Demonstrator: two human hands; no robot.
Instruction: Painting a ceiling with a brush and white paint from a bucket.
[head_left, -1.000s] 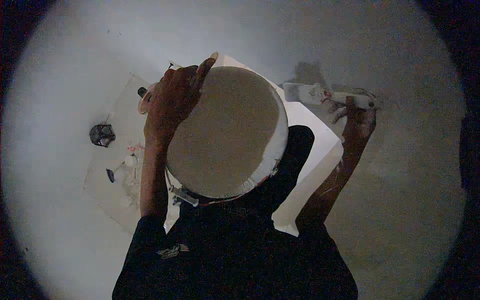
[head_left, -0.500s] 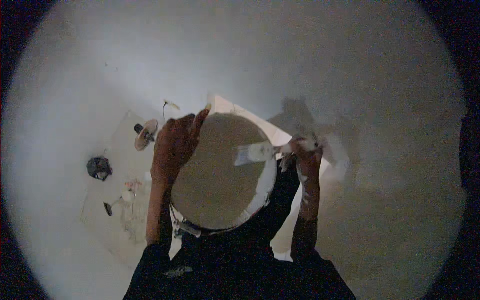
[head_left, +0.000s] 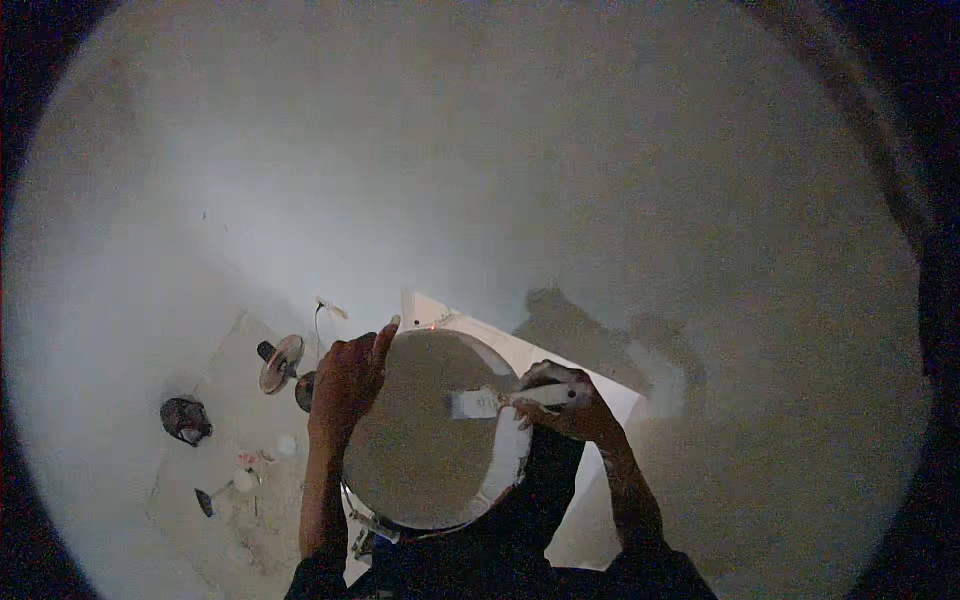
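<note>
A large round grey-brown disc (head_left: 420, 440) lies above my lap, with a white coated strip (head_left: 510, 455) along its right edge. My left hand (head_left: 345, 380) grips its upper-left rim, the index finger stretched along the edge and the other fingers curled. In my right hand (head_left: 565, 400), closed and smeared with white, is a flat paintbrush (head_left: 478, 403). Its pale bristles point left over the disc's right part; whether they touch the surface I cannot tell. Metal fittings (head_left: 375, 525) show at the disc's lower-left rim.
Pale sheet or board (head_left: 500, 342) lies beneath and behind the disc. To the left on the floor are a disc-shaped tool with a dark knob (head_left: 282, 364), a dark rounded object (head_left: 187, 420), a small dark-tipped item (head_left: 205, 502) and a stained sheet (head_left: 225, 400).
My right hand has turned and come inward over the disc's right edge with the paintbrush, whose bristles sit slightly further left. The whole scene has shifted downward in view. My left hand keeps its hold.
</note>
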